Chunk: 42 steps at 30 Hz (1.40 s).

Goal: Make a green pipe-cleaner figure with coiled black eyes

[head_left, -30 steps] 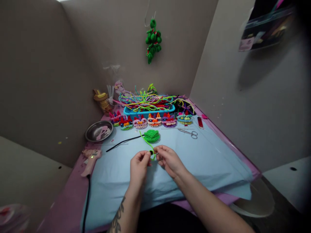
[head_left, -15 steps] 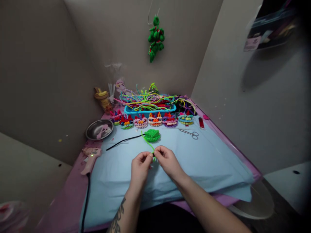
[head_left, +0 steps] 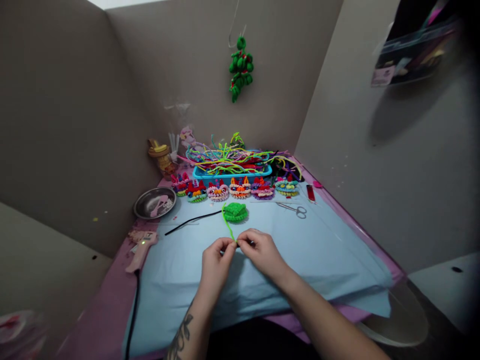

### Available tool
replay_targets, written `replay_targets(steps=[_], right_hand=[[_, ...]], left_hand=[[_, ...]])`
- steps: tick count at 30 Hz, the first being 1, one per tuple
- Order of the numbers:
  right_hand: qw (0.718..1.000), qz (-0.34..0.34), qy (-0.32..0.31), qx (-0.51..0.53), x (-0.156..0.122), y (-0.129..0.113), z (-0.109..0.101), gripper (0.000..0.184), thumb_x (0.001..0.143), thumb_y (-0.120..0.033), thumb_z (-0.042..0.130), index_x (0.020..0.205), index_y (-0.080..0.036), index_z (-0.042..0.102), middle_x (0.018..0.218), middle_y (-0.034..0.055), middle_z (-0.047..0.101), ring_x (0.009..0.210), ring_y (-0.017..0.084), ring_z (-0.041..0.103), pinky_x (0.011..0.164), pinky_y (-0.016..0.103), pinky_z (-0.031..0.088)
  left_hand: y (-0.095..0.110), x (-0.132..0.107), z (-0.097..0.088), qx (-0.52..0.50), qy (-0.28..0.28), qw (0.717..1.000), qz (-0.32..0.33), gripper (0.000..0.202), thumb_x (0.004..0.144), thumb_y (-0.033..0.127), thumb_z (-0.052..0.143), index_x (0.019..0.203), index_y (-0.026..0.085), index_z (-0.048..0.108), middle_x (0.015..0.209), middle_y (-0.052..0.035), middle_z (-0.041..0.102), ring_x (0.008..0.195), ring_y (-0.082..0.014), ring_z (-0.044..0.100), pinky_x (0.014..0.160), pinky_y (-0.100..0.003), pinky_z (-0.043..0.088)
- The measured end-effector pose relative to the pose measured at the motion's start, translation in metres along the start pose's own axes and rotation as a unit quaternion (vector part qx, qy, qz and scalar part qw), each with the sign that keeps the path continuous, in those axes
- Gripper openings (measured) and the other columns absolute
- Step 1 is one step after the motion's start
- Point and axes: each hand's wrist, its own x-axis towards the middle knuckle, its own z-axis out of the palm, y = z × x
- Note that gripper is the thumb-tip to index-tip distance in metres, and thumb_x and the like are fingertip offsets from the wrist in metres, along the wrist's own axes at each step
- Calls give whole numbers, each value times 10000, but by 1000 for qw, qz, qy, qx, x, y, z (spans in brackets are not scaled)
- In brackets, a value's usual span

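My left hand and my right hand meet over the front of the blue cloth, thumbs and forefingers pinched. Between them is the lower end of a bright green pipe cleaner, whose free length rises away from me. A small dark bit shows at the fingertips, too small to make out. Just beyond lies a green piece of coiled pipe cleaner, and the stem's upper end reaches its left edge. A black pipe cleaner stretches to the left from there.
Several colourful pipe-cleaner animal heads line up before a blue basket of loose stems. Scissors lie right. On the left are a metal bowl and a pink glue gun with its light on. A green cluster hangs behind.
The green stem hangs straighter, and the pale green bit formerly visible below my fingertips is now out of sight. My hands stay together. The whole view has shifted slightly.
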Motion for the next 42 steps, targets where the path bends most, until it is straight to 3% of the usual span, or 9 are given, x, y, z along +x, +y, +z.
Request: replay_targets(steps=[3, 7, 10, 13, 15, 18, 20, 24, 42], right_hand=[[998, 33, 5, 53, 0, 2, 2, 148, 806, -228, 537, 728, -190, 657, 740, 34, 650, 729, 174, 584, 666, 283, 441], [987, 37, -57, 147, 0, 7, 2, 279, 833, -231, 485, 1092, -200, 586, 1015, 75, 658, 926, 196, 604, 763, 318, 479], [987, -72, -123, 75, -1, 6, 1, 480, 747, -159, 572, 1217, -203, 480, 1164, 94, 591, 1093, 214, 537, 923, 370, 423], [985, -115, -117, -48, -3, 0, -3, 326, 777, -123, 539, 1091, -212, 537, 977, 54, 648, 994, 205, 572, 1017, 454, 318], [979, -124, -112, -120, -7, -2, -9, 245, 832, -111, 477, 1035, -213, 570, 924, 45, 667, 912, 193, 596, 1025, 470, 290], [963, -115, -136, -202, -18, 0, -15, 302, 883, -130, 425, 1136, -200, 573, 934, 70, 663, 846, 190, 608, 863, 348, 427], [954, -93, -149, -242, -27, 5, -16, 360, 890, -129, 413, 1213, -206, 552, 932, 73, 647, 828, 187, 610, 744, 283, 455], [948, -62, -143, -277, -34, 19, -9, 402, 866, -90, 439, 1212, -244, 574, 972, 63, 622, 850, 169, 606, 751, 247, 457], [950, -79, -122, -276, -14, 38, 13, 263, 863, -80, 494, 1019, -214, 658, 879, 57, 630, 867, 192, 553, 793, 302, 461]], left_hand=[[2, 0, -1, -37, -1, 999, -20, 211, 714, 357, 633, 704, 148, 658, 636, -9, 633, 594, -131, 528, 566, -229, 400], [10, 0, -5, -156, -17, 985, -74, 263, 699, 400, 659, 698, 142, 609, 537, 46, 494, 461, -63, 365, 455, -192, 284], [21, 2, -12, -265, -16, 959, -98, 304, 657, 420, 698, 704, 147, 573, 533, 64, 433, 440, -44, 290, 422, -183, 214], [29, 14, -23, -298, -1, 951, -83, 309, 622, 394, 730, 734, 146, 585, 569, 58, 439, 454, -41, 282, 420, -183, 196], [27, 29, -29, -278, 15, 958, -62, 303, 644, 404, 711, 756, 144, 601, 575, 58, 439, 452, -39, 271, 424, -187, 183], [13, 59, -30, -177, 8, 982, -71, 340, 640, 444, 683, 800, 150, 630, 591, 53, 492, 445, -42, 293, 438, -191, 200], [0, 78, -23, -151, -9, 986, -73, 327, 578, 409, 724, 731, 131, 645, 598, 28, 549, 466, -53, 357, 464, -197, 247], [-22, 101, -8, -118, -28, 991, -61, 292, 540, 394, 738, 617, 132, 638, 534, 20, 560, 505, -88, 434, 518, -213, 304], [-53, 135, -1, -19, -47, 996, -73, 112, 539, 249, 672, 521, 148, 628, 470, 31, 539, 479, -102, 423, 519, -234, 306]])
